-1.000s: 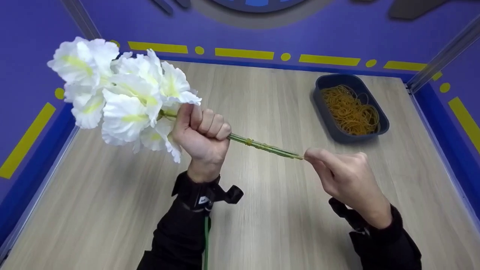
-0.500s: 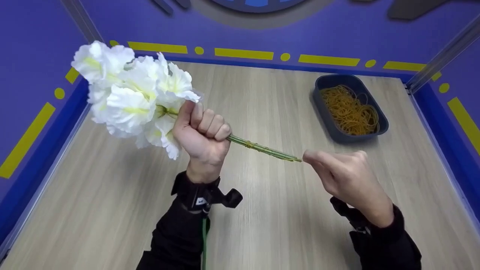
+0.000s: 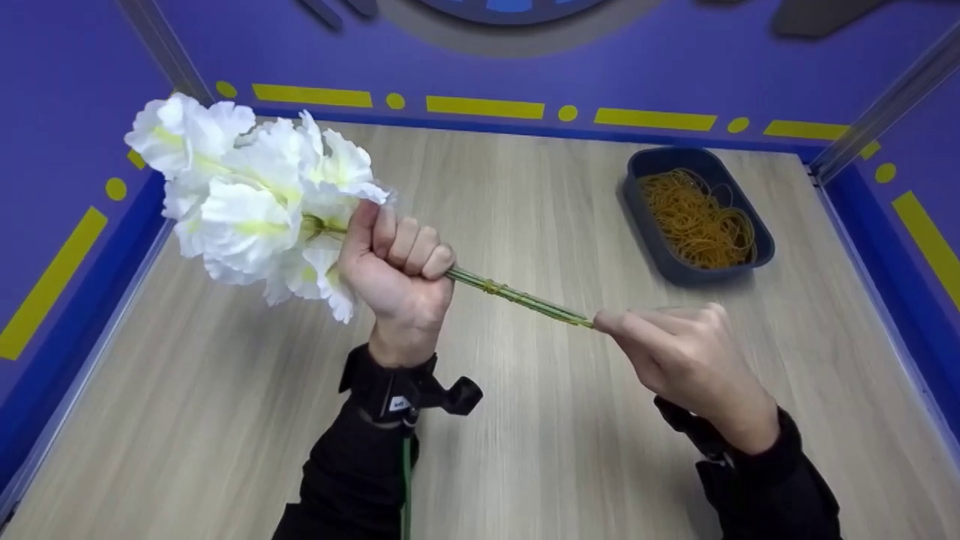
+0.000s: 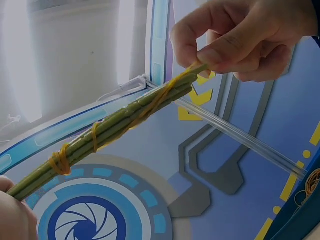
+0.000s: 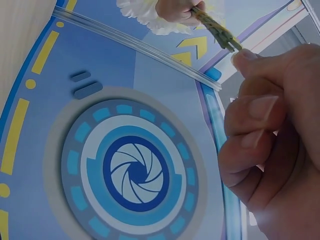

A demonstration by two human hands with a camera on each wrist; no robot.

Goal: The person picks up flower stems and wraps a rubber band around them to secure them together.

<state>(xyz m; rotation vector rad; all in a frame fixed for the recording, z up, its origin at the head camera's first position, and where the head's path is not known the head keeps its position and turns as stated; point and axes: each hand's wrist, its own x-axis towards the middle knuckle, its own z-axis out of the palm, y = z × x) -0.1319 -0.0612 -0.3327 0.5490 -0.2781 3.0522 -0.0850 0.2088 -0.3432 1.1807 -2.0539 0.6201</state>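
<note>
My left hand (image 3: pixel 397 274) grips a bunch of white artificial flowers (image 3: pixel 247 202) by its stems, just below the blossoms. The blossoms lean to the left, and the green stems (image 3: pixel 525 298) slant down to the right, above the table. A yellow rubber band (image 4: pixel 60 159) winds tightly round the stems. One strand of it runs along them to their cut ends, as the left wrist view shows. There my right hand (image 3: pixel 690 360) pinches the strand at the tip of one stem between thumb and forefinger. Its other fingers are curled, seen in the right wrist view.
A dark blue tub (image 3: pixel 652 251) with many loose rubber bands (image 3: pixel 694 221) stands at the back right of the wooden table (image 3: pixel 517 450). Blue-purple panels (image 3: pixel 480 67) border the table at the back and both sides. A green cable (image 3: pixel 406 480) runs along the left sleeve.
The blossoms swing right, then partway back left, ending slightly lower than at first. Both hands shift slightly left. The right fingers stay at the stem ends.
</note>
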